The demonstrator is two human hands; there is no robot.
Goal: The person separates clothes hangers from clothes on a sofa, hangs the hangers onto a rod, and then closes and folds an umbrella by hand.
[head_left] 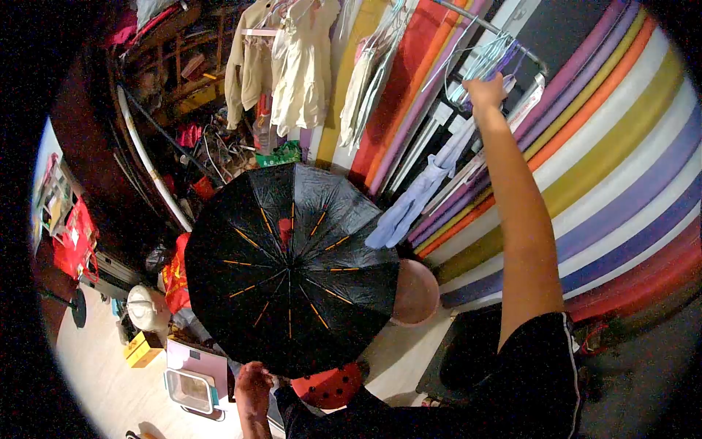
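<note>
My right hand (pixel 486 95) is raised to the metal clothes rail at the upper right, its fingers closed at the bunch of thin wire hangers (pixel 499 51). Pale blue trousers (pixel 413 197) hang down from just beneath that hand; how they are attached is hidden. An opened black umbrella (pixel 292 307) with orange-tinted ribs fills the middle, inner side toward me and its red handle (pixel 284 230) showing. At the umbrella's lower left edge is my left hand (pixel 254 382), fingers curled. Whether it touches the rim or pinches anything, I cannot make out.
Cream clothes (pixel 301 66) hang at the top. Striped fabric (pixel 607 175) covers the right side. A pink basin (pixel 415 293) stands right of the umbrella and a red stool (pixel 329 385) below it. A glass container (pixel 189 390), yellow box (pixel 142 350) and white pot (pixel 146 307) are lower left.
</note>
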